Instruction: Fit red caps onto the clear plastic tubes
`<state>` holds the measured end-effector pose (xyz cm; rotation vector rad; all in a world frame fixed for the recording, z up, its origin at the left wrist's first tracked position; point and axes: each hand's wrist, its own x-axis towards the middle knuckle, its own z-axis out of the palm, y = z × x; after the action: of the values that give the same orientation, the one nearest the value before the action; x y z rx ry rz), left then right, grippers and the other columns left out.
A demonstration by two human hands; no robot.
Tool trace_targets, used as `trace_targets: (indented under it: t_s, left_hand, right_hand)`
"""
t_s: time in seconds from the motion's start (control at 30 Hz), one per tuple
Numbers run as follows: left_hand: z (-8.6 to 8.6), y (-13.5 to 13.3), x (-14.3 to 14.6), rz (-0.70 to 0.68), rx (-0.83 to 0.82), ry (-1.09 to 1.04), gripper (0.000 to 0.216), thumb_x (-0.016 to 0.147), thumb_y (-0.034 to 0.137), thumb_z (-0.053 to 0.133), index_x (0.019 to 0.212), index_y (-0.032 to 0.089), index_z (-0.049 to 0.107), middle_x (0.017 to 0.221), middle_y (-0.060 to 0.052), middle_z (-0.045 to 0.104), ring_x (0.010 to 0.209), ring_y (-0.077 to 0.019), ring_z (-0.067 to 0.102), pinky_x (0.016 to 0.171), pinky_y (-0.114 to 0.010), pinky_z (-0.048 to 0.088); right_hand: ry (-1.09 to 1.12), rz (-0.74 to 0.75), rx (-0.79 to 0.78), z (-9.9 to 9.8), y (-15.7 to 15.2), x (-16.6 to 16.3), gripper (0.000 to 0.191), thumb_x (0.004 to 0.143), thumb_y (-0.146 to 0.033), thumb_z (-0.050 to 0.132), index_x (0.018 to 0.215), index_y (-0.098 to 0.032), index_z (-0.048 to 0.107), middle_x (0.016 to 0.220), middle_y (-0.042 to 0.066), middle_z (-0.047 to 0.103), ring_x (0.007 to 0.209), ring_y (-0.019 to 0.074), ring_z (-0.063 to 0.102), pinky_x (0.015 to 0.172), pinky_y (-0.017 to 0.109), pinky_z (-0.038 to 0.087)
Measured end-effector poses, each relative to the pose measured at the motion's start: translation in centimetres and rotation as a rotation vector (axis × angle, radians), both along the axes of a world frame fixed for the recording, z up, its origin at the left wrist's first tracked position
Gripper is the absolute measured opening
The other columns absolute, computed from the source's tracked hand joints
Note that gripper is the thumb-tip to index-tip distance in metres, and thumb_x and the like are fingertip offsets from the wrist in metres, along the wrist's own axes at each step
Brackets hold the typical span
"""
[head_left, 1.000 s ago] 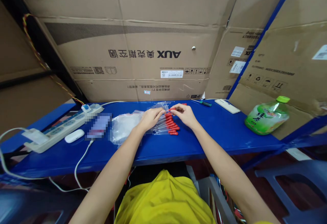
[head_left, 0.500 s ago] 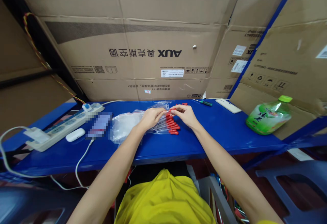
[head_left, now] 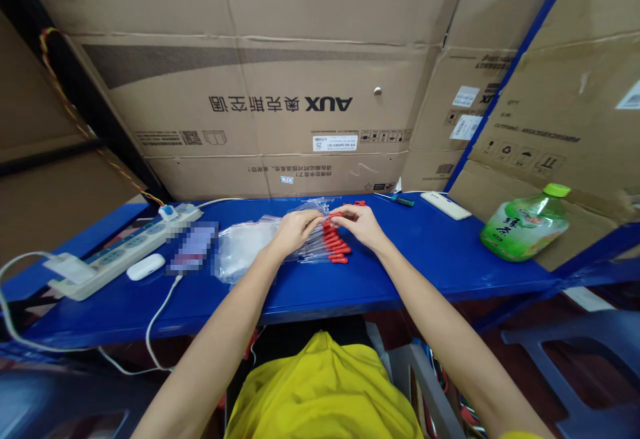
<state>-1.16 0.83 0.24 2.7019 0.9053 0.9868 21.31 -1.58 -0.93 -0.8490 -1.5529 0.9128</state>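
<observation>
Cardboard (head_left: 280,12), inverted print "AUX 奥克斯空调"; left hand (head_left: 299,229), fingertips drawn together, hold unclear; red-bulbed droppers (head_left: 333,240) fanned on blue table (head_left: 415,252), between hands; right hand (head_left: 361,225), thumb and finger pinching red bulb (head_left: 335,215); green bottle (head_left: 523,225) labelled "绿茶".

Frame centre: your right hand (head_left: 362,225) pinches a red cap (head_left: 335,215); your left hand (head_left: 299,228) just beside, near clear tubes (head_left: 312,251). Centre right: green bottle (head_left: 523,229).
</observation>
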Motion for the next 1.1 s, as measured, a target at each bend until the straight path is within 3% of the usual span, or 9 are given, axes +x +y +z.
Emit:
trace_targets:
  t_s: [0.2, 0.33, 0.5, 1.1]
  left_hand:
    - [0.3, -0.18, -0.24, 0.071, 0.037, -0.037, 0.037, 0.107, 0.049, 0.048, 0.106, 0.023, 0.074, 0.103, -0.004, 0.077, 0.082, -0.0175, 0.067, 0.076, -0.027, 0.046]
    - [0.48, -0.21, -0.28, 0.053, -0.013, -0.048, 0.038, 0.108, 0.047, 0.044, 0.106, 0.023, 0.073, 0.108, -0.005, 0.077, 0.093, -0.0197, 0.07, 0.082, -0.028, 0.048]
    - [0.54, -0.01, -0.39, 0.024, -0.093, 0.026, 0.042, 0.109, 0.043, 0.038, 0.101, 0.022, 0.073, 0.1, -0.005, 0.079, 0.093, -0.0217, 0.072, 0.08, -0.029, 0.048]
    - [0.35, 0.23, -0.32, -0.069, -0.097, 0.009, 0.043, 0.109, 0.043, 0.038, 0.096, 0.018, 0.072, 0.092, -0.007, 0.076, 0.086, -0.0204, 0.069, 0.078, -0.028, 0.044]
  right_hand:
    - [-0.044, 0.009, -0.008, 0.12, 0.17, 0.22, 0.037, 0.078, -0.049, 0.084, 0.101, -0.019, 0.078, 0.082, 0.005, 0.079, 0.075, 0.0204, 0.074, 0.079, 0.037, 0.062]
    - [-0.046, -0.009, 0.007, 0.38, 0.08, 0.47, 0.037, 0.079, -0.051, 0.082, 0.097, -0.019, 0.079, 0.078, 0.004, 0.077, 0.07, 0.0192, 0.072, 0.075, 0.035, 0.061]
    - [-0.03, -0.007, -0.004, 0.29, 0.12, 0.56, 0.037, 0.076, -0.05, 0.085, 0.096, -0.019, 0.08, 0.082, 0.006, 0.079, 0.073, 0.0211, 0.074, 0.078, 0.037, 0.061]
    - [0.0, -0.008, -0.049, -0.23, -0.01, 0.37, 0.039, 0.072, -0.049, 0.088, 0.093, -0.017, 0.082, 0.081, 0.007, 0.081, 0.075, 0.0239, 0.077, 0.079, 0.039, 0.064]
